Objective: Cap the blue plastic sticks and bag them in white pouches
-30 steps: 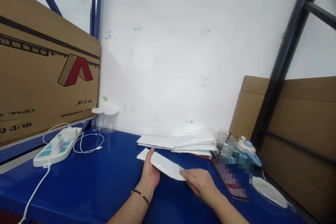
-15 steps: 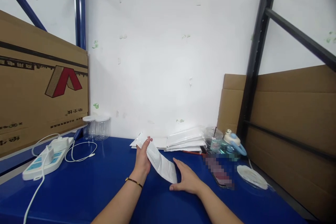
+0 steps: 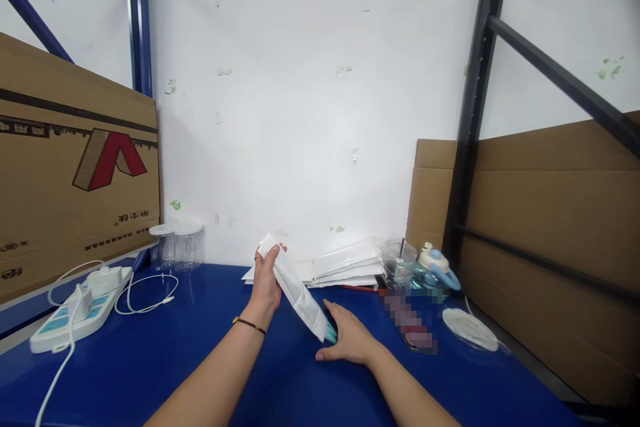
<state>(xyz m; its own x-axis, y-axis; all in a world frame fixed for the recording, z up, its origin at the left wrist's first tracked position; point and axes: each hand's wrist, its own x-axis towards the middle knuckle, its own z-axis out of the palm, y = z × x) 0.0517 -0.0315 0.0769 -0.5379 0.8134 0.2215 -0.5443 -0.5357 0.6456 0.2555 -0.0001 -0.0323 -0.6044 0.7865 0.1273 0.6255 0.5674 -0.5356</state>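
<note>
My left hand [image 3: 267, 280] is closed around the upper part of a long white paper-like pouch [image 3: 303, 300], thumb on top. The pouch slants down to the right above the blue table. From its lower end stick out the tips of some teal objects [image 3: 331, 333]; the rest of them is hidden inside, so their kind does not show. My right hand [image 3: 350, 335] is around that lower end, thumb and fingers apart, with the teal tips between them. Whether it touches them I cannot tell.
Behind my hands, a stack of white pouches [image 3: 347, 265] lies against the wall. To the right are a plastic cup [image 3: 400, 263], a teal bottle [image 3: 433, 270], a blurred-out phone [image 3: 410, 327] and a round white item [image 3: 470, 329]. A power strip [image 3: 83, 313] and clear jars [image 3: 187, 248] stand left.
Teal tips have come out of the pouch's lower end. The pouch looks narrower and its upper end is a little higher. My right hand stays open beside it; the view has shifted slightly.
</note>
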